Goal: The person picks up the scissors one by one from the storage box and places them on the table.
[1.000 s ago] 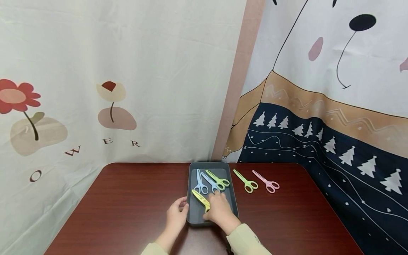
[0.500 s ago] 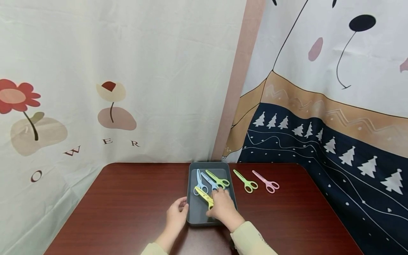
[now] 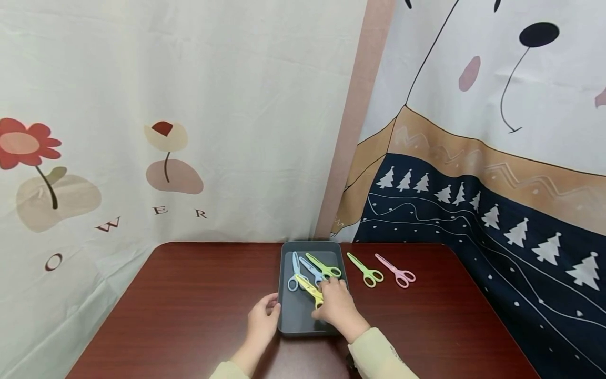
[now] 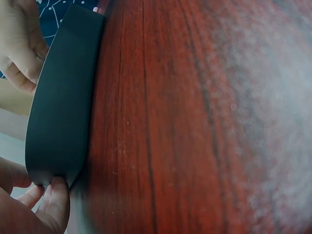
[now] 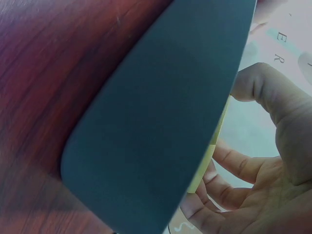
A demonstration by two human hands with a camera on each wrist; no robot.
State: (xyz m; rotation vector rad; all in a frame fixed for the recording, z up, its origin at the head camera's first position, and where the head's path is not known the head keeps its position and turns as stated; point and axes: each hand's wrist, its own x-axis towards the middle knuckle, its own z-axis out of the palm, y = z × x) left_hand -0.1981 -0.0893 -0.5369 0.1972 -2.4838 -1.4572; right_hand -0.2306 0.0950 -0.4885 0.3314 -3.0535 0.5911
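Fingers of the right hand (image 3: 337,306) grasp, as I see from here, bright yellow scissors (image 3: 307,287), handle part-hidden, blades toward half past ten, mid-tray (image 3: 294,320), while the left hand (image 3: 262,318) touches eight o'clock, fingers relaxed.

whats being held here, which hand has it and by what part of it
The right hand holds the yellow scissors by the handle end; its exact finger contact is hidden. The left hand touches the tray at its left side.
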